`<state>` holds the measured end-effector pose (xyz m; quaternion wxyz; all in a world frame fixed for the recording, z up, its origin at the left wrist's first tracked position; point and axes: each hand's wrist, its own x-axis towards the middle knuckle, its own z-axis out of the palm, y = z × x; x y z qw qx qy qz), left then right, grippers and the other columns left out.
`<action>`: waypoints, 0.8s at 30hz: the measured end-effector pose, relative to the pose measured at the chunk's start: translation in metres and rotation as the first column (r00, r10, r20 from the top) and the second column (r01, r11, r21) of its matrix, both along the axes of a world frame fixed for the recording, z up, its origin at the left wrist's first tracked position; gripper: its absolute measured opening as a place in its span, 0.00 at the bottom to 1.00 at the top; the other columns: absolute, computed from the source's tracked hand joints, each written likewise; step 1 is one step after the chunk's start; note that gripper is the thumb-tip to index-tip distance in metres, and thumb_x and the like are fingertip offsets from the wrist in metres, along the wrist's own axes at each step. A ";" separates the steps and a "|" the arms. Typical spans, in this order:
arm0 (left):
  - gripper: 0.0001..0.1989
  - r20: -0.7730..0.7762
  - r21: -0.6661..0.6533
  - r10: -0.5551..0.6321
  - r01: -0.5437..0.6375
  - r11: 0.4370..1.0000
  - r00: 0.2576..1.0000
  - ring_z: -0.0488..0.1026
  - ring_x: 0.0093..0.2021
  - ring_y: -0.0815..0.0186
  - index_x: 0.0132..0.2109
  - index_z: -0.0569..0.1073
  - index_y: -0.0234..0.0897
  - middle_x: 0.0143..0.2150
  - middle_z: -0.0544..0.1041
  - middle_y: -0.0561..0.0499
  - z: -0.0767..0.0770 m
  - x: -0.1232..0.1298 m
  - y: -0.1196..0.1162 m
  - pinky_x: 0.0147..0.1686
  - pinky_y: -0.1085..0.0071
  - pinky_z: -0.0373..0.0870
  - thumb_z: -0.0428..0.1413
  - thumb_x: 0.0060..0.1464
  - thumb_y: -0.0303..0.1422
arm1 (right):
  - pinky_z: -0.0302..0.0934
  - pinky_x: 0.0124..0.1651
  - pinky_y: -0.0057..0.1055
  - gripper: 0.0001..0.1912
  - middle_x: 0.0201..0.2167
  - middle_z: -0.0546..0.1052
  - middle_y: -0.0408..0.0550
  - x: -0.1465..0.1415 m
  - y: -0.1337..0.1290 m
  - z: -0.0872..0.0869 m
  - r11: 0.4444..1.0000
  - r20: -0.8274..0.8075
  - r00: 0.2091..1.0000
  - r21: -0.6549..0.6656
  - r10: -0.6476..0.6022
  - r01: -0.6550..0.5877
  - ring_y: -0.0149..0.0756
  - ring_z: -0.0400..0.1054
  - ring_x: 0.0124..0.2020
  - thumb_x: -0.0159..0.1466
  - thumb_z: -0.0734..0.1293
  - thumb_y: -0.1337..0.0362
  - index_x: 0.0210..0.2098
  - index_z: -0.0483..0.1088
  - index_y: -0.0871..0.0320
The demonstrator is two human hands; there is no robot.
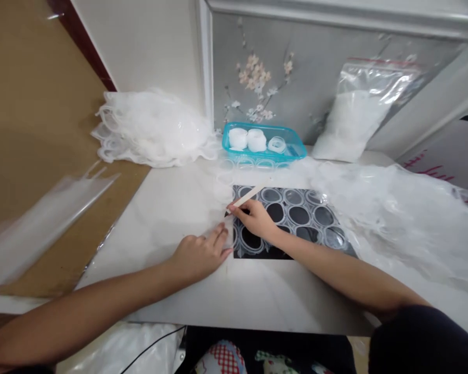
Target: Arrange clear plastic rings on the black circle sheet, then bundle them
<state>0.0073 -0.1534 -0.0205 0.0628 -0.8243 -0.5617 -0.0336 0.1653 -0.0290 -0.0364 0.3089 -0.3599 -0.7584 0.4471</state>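
Note:
A translucent sheet with rows of round cut-outs (pixel 298 214) lies over a black mat (pixel 265 253) on the white table. My right hand (pixel 255 218) pinches a flat, pale stick (pixel 249 196) near its lower left end, above the upper left part of the mat. The stick slants up and to the right. Just left of the mat, my left hand (pixel 203 253) rests with fingers stretched and slightly apart, pressing down the sheet's left edge. Part of the sheet is hidden under my right hand and forearm.
A blue plastic tray (pixel 298 150) at the back holds several white rings. Beside it stands a clear zip bag (pixel 349 117) with white contents. Heaps of translucent sheets lie at the back left (pixel 152 130) and right (pixel 390 208). A brown board (pixel 74 244) borders the left.

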 end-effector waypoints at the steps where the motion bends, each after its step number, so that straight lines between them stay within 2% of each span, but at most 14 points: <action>1: 0.22 0.010 -0.013 0.007 -0.007 1.000 1.000 0.77 0.25 0.57 0.55 0.73 0.34 0.55 0.74 0.32 -0.001 0.000 0.000 0.19 0.66 0.68 0.48 0.62 0.43 | 0.61 0.32 0.31 0.14 0.26 0.79 0.47 0.000 -0.001 -0.002 1.000 -0.015 1.000 -0.006 -0.010 0.010 0.37 0.71 0.27 0.64 0.64 0.56 0.31 0.76 0.57; 5: 0.24 0.069 -0.060 0.009 -0.005 0.998 0.998 0.78 0.27 0.55 0.56 0.73 0.32 0.56 0.73 0.32 -0.003 0.000 0.002 0.20 0.63 0.69 0.49 0.61 0.44 | 0.62 0.36 0.34 0.10 0.28 0.80 0.47 0.006 -0.007 -0.005 0.999 -0.057 0.998 -0.045 -0.007 0.004 0.41 0.73 0.30 0.62 0.66 0.57 0.31 0.76 0.55; 9: 0.25 0.029 -0.070 0.014 -0.011 0.997 0.999 0.77 0.26 0.54 0.57 0.72 0.31 0.56 0.73 0.33 -0.004 0.001 0.001 0.19 0.61 0.67 0.47 0.62 0.44 | 0.62 0.37 0.36 0.09 0.28 0.79 0.48 0.005 -0.007 -0.003 0.998 -0.040 0.999 -0.058 0.002 -0.004 0.42 0.73 0.31 0.62 0.67 0.57 0.30 0.75 0.54; 13: 0.26 0.009 -0.084 0.005 -0.004 0.996 1.000 0.78 0.29 0.53 0.58 0.71 0.31 0.57 0.73 0.34 -0.004 0.002 0.002 0.20 0.62 0.68 0.46 0.63 0.45 | 0.64 0.39 0.39 0.09 0.29 0.79 0.49 0.005 -0.006 -0.002 0.999 -0.009 0.999 -0.023 0.031 -0.031 0.44 0.73 0.32 0.63 0.65 0.57 0.31 0.75 0.53; 15: 0.26 -0.009 -0.096 0.006 -0.007 0.995 1.000 0.79 0.31 0.52 0.58 0.71 0.31 0.58 0.72 0.35 -0.002 0.002 0.003 0.21 0.62 0.68 0.46 0.63 0.45 | 0.64 0.46 0.44 0.09 0.32 0.79 0.50 0.007 -0.011 -0.001 0.998 0.003 0.998 0.038 0.059 -0.059 0.47 0.73 0.37 0.64 0.64 0.58 0.33 0.75 0.52; 17: 0.26 -0.002 -0.119 0.025 -0.025 0.993 1.000 0.79 0.33 0.53 0.59 0.70 0.32 0.58 0.73 0.37 0.000 0.002 0.004 0.22 0.63 0.69 0.48 0.62 0.45 | 0.55 0.59 0.51 0.08 0.38 0.80 0.50 0.011 -0.019 -0.002 0.981 0.040 0.991 0.141 0.129 -0.133 0.51 0.69 0.51 0.64 0.63 0.61 0.35 0.75 0.50; 19: 0.24 0.054 -0.158 0.048 -0.039 0.987 0.997 0.79 0.34 0.54 0.57 0.72 0.35 0.56 0.74 0.39 0.004 0.001 0.006 0.24 0.65 0.70 0.50 0.60 0.44 | 0.36 0.68 0.57 0.09 0.44 0.79 0.48 0.014 -0.027 -0.002 0.943 0.108 0.970 0.236 0.216 -0.236 0.52 0.55 0.64 0.63 0.63 0.65 0.37 0.74 0.47; 21: 0.20 0.146 -0.199 0.061 -0.031 0.980 0.987 0.79 0.35 0.55 0.53 0.74 0.37 0.54 0.76 0.42 0.006 -0.001 0.009 0.27 0.66 0.71 0.52 0.59 0.42 | 0.20 0.68 0.59 0.12 0.44 0.79 0.45 0.013 -0.027 -0.001 0.911 0.165 0.951 0.284 0.260 -0.299 0.50 0.48 0.68 0.61 0.63 0.69 0.38 0.73 0.45; 23: 0.17 0.220 -0.217 0.070 -0.021 0.976 0.973 0.79 0.37 0.55 0.51 0.75 0.39 0.54 0.76 0.43 0.007 -0.003 0.010 0.29 0.65 0.73 0.53 0.58 0.41 | 0.16 0.68 0.59 0.12 0.40 0.80 0.44 0.008 -0.013 0.005 0.914 0.173 0.960 0.308 0.219 -0.264 0.49 0.51 0.66 0.60 0.63 0.71 0.36 0.73 0.45; 24: 0.17 0.237 -0.221 0.073 -0.020 0.975 0.969 0.80 0.38 0.54 0.51 0.75 0.39 0.55 0.76 0.43 0.007 -0.004 0.011 0.31 0.64 0.73 0.54 0.58 0.41 | 0.18 0.68 0.60 0.12 0.38 0.79 0.45 0.005 -0.001 0.010 0.928 0.149 0.977 0.316 0.155 -0.195 0.49 0.53 0.65 0.60 0.63 0.71 0.34 0.72 0.46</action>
